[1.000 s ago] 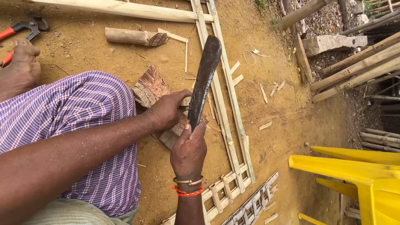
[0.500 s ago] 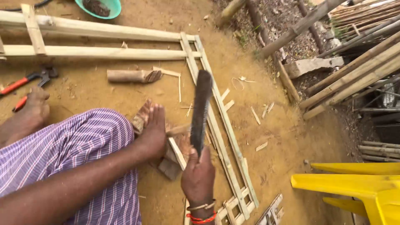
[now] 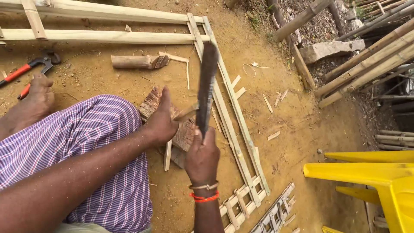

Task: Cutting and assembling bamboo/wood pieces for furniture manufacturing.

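My right hand [image 3: 202, 156] grips the handle of a long dark machete [image 3: 206, 84], its blade raised and pointing away from me. My left hand [image 3: 161, 122] holds a thin pale bamboo strip [image 3: 169, 149] against a worn wooden chopping block [image 3: 184, 133] on the dirt. The strip's upper end [image 3: 188, 113] sits just left of the blade. My right wrist wears thread bracelets. My knee in purple checked cloth [image 3: 90, 142] lies to the left of the block.
A bamboo frame [image 3: 233, 116] lies on the dirt, its long rails running past the block. Red-handled pincers [image 3: 30, 69] lie beside my bare foot [image 3: 36, 101]. A short log [image 3: 136, 61] lies ahead. A yellow plastic chair [image 3: 375, 177] stands at the right, poles behind it.
The view has shifted down and closer. The machete stays raised in my right hand; my left hand now holds the strip's end up against the blade on the block.
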